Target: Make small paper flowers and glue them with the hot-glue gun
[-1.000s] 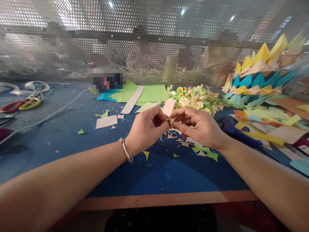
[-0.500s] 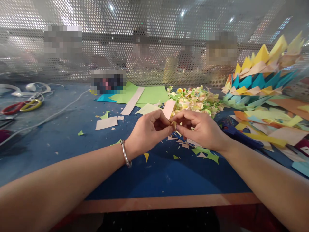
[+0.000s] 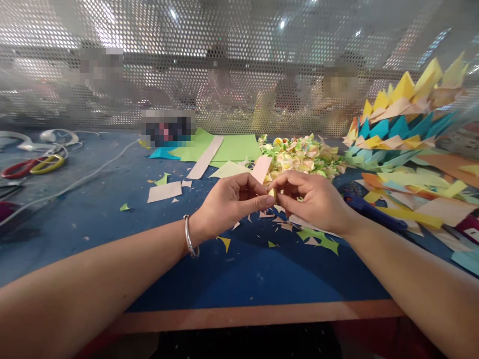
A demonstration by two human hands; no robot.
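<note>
Two bare hands, one small yellow paper piece (image 3: 272,193) between them, held up above the near-middle of the table. Left hand (image 3: 232,204): thumb and fingertips closed in a pinch on the piece. Right hand (image 3: 312,202): thumb and finger pinched at its other side; the fold is mostly hidden by fingers. One silver bracelet (image 3: 189,237), left wrist. On the blue tabletop (image 3: 243,279) below and around: one yellow scrap (image 3: 225,243), one small green triangle (image 3: 272,244), one larger jagged green scrap (image 3: 329,245) near the right wrist; pale bits besides, too small to count. Just beyond the fingers, one pink strip (image 3: 261,168), its end against a heap of small folded papers (image 3: 305,155), too many to count. Left of that, one long pale strip (image 3: 205,157) across green sheets (image 3: 239,147), and one pale rectangle (image 3: 164,191) nearer. Right of the right hand, one dark blue tool (image 3: 374,211) among loose coloured strips (image 3: 426,182); behind them, one tiered structure of pointed paper folds (image 3: 400,127). Far left, two handle loops, one red (image 3: 20,168), one yellow (image 3: 48,163), and one white cord (image 3: 78,182). At the back, one perforated screen (image 3: 239,65).
</note>
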